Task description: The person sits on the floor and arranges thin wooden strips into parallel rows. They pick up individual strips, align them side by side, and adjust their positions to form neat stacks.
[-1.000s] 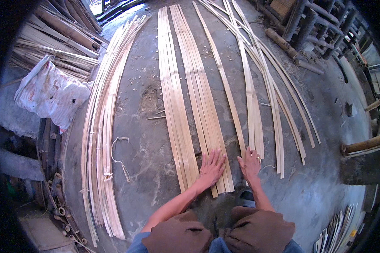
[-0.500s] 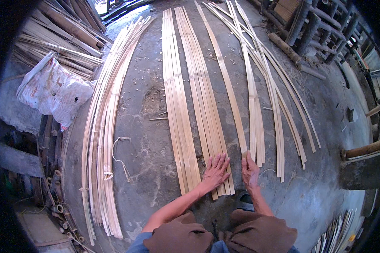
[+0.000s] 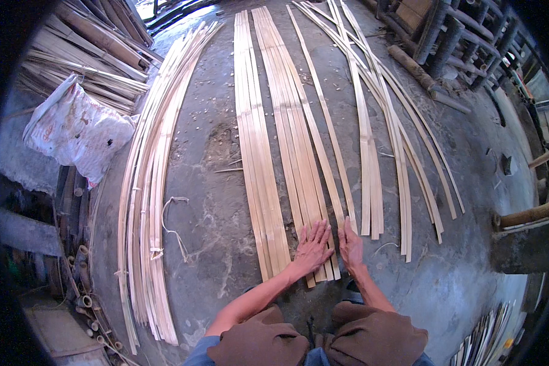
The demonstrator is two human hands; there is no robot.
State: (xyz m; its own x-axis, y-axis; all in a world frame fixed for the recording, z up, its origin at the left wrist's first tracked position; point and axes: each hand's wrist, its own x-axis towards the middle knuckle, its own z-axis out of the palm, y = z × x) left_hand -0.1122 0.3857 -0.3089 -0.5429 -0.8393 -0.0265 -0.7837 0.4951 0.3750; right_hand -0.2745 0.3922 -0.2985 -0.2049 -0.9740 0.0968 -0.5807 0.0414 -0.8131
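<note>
Long pale bamboo strips lie lengthwise on the floor ahead of me. My left hand (image 3: 314,247) rests flat, fingers spread, on the near end of the middle group of bamboo strips (image 3: 291,134). Just to its right, my right hand (image 3: 350,245) has its fingers closed at the near end of a bamboo strip (image 3: 321,143) beside that group; the fingers partly hide the grip. One more loose strip (image 3: 334,134) runs close on the right, its near end reaching my right fingers. Left of the middle group lies another flat row of bamboo strips (image 3: 254,134).
A tied bundle of strips (image 3: 155,158) lies at left, near a white sack (image 3: 79,131) and stacked bamboo (image 3: 97,36). Crossing strips (image 3: 402,158) fan out at right. A bamboo frame (image 3: 457,43) stands far right; thin slivers (image 3: 485,335) lie near right.
My right hand has moved left, toward my left hand. A strip there has shifted left toward the middle group, leaving another strip separate on its right. My left hand stays in place.
</note>
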